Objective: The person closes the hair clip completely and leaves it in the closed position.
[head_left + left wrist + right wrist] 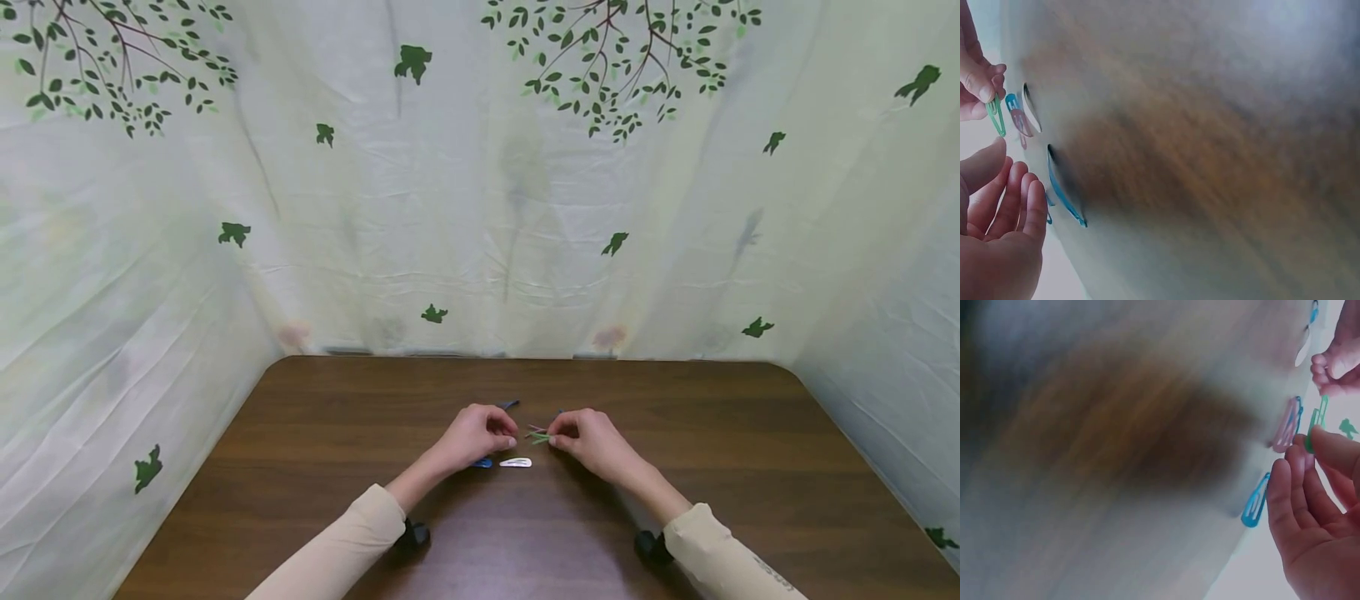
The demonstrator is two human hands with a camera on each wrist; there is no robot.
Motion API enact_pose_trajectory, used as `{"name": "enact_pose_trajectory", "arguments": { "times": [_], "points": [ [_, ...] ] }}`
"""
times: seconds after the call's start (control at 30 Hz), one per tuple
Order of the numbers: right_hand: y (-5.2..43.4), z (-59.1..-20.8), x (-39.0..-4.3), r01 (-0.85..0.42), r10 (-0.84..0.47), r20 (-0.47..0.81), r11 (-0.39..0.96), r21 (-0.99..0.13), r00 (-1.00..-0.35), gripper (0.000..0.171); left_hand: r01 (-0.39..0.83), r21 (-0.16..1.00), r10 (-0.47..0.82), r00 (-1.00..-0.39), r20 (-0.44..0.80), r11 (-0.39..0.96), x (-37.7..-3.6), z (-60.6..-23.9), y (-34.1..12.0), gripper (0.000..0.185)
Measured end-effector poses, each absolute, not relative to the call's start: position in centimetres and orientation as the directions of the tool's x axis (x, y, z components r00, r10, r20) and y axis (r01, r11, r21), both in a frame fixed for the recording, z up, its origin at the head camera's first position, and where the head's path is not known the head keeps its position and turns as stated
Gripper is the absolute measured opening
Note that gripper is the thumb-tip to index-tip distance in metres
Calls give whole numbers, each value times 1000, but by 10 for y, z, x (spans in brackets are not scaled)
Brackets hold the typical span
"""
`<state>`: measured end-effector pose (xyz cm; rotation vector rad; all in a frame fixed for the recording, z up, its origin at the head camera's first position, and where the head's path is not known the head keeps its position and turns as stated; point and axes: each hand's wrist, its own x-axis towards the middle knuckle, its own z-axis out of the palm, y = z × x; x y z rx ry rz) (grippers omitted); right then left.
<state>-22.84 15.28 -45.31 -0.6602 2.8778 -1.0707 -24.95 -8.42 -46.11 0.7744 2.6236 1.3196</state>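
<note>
My right hand (553, 439) pinches a small green hair clip (537, 436) just above the brown table (315, 467). The right wrist view shows thumb and forefinger closed on the green clip (1316, 420). My left hand (504, 437) hovers a few centimetres to the left of it, with its fingers loosely curled and nothing in them; in the left wrist view this hand (1013, 165) sits just below the green clip (995, 115). A white clip (515, 462) and a blue clip (483, 462) lie on the table below the left hand. A pink clip (1286, 425) lies beside the green one.
More clips lie around the hands: a dark blue one (508, 405) behind the left hand and a light blue one (1255, 501) near the right palm. A leaf-printed cloth (480, 208) walls the table on three sides. The wrist views are blurred.
</note>
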Motion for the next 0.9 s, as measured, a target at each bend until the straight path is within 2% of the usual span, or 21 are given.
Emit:
{"name": "enact_pose_trajectory", "arguments": {
  "times": [0.2,0.53,0.73,0.9],
  "points": [
    [148,-450,-220,-387,-349,197,648,-655,-916,3,363,808,466,-876,126,464,-244,-455,-89,12],
    [139,-447,-202,-401,-260,305,583,-707,-916,13,383,816,438,-881,182,432,-231,-452,-97,14],
    [133,-445,-191,-373,-209,310,556,-743,-928,19,374,820,411,-891,190,433,-221,-447,-101,17],
    [132,-442,-184,-384,-217,316,521,-762,-923,21,381,825,394,-894,213,418,-212,-441,-104,19]
  ]
}}
